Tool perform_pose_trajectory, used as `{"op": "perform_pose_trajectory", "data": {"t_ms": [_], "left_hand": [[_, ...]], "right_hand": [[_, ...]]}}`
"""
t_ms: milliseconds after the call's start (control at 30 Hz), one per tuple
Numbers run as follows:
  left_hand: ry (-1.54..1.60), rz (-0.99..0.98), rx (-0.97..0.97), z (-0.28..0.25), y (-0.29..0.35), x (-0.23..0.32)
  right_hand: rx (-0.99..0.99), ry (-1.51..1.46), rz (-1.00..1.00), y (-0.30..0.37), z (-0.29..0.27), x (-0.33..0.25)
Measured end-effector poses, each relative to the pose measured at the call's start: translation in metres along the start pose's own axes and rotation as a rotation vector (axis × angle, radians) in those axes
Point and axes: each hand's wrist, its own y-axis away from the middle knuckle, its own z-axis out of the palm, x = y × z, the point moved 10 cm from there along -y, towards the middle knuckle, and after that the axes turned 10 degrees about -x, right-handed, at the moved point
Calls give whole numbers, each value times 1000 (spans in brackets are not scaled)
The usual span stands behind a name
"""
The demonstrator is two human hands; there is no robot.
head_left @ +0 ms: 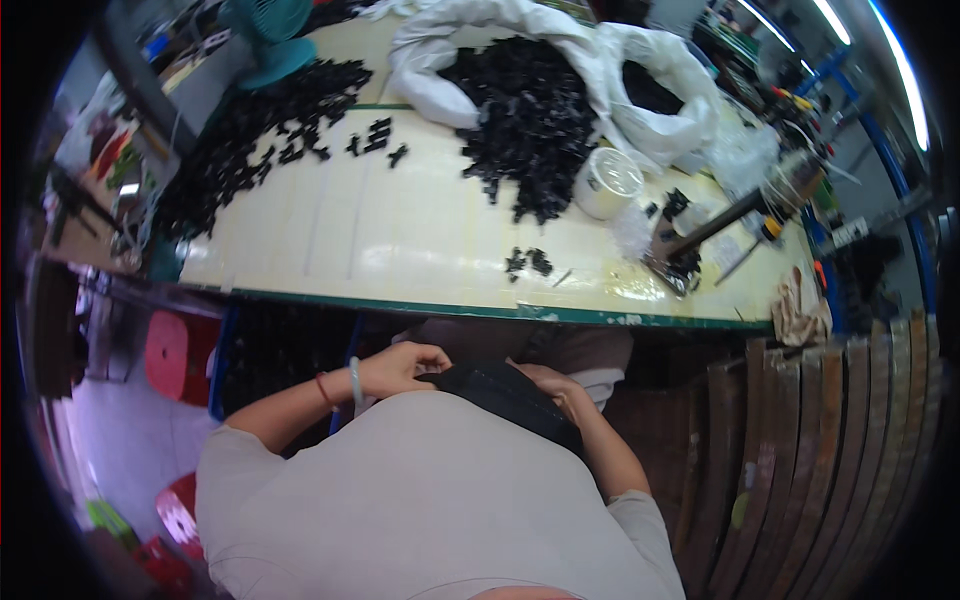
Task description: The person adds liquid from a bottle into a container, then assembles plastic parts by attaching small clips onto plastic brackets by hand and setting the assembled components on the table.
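Note:
Low in my lap, below the table's front edge, lies a smooth black piece [497, 396] that looks like cloth or a pouch. My left hand [402, 367] is at its left end, with the fingers bent inward and the thumb against the black edge. Whatever is between those fingertips is hidden. My right hand [543, 380] rests along the far right side of the black piece, its fingertips covered by it. On the table [400, 250] in front, a few small black parts [529, 263] lie near the edge beside a thin sliver.
Black parts heap from a white sack [430, 85]; another white sack [690, 125] stands right of it. More black parts [250, 135] spread left. A white tub [608, 183] and a bar-like tool [715, 220] are at right. Blue crate [217, 365] and red stools [168, 355] stand lower left.

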Motion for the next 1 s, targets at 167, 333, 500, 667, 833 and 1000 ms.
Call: {"op": "perform_pose_trajectory", "data": {"t_ms": [167, 333, 500, 667, 833, 1000], "left_hand": [[1326, -305, -274, 52, 128, -71], [1411, -129, -265, 155, 194, -141], [1381, -101, -146, 192, 201, -162], [1224, -108, -154, 166, 188, -186], [1005, -78, -212, 105, 132, -231], [886, -99, -252, 85, 99, -260]], "right_hand": [[-67, 42, 54, -3, 4, 11], [-35, 160, 97, -8, 8, -6], [7, 280, 110, -3, 6, -16], [98, 437, 52, 2, 11, -40], [138, 530, -32, -15, 1, -102], [150, 568, -9, -28, -10, -118]]}}
